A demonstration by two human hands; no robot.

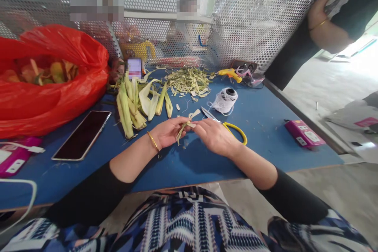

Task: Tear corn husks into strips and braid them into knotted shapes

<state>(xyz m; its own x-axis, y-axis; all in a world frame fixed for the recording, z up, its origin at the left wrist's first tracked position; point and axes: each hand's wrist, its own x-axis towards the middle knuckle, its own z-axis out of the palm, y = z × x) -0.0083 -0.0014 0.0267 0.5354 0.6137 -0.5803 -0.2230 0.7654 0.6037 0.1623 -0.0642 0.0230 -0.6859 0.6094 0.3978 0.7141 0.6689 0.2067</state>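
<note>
Over the front middle of the blue table, my left hand (169, 132) pinches a small bundle of pale corn husk strips (180, 130), its loose ends hanging down. My right hand (217, 136) meets it from the right, fingertips closed on the bundle's end. A husk piece sticks up above the fingers. Just beyond my right hand lie scissors (240, 133) with yellow handles, partly hidden by the hand. A spool of white thread (225, 101) stands behind them; thin thread seems to trail toward my hands. Whole corn husks (126, 114) lie left, behind my left hand.
A heap of shredded husk (190, 80) lies at the back, near a yellow glue gun (230, 74) and goggles (251, 76). Left are a red plastic bag (88, 86) and a phone (84, 136). Purple boxes (304, 134) sit at both sides. Another person's arm (327, 31) rests against the perforated panel.
</note>
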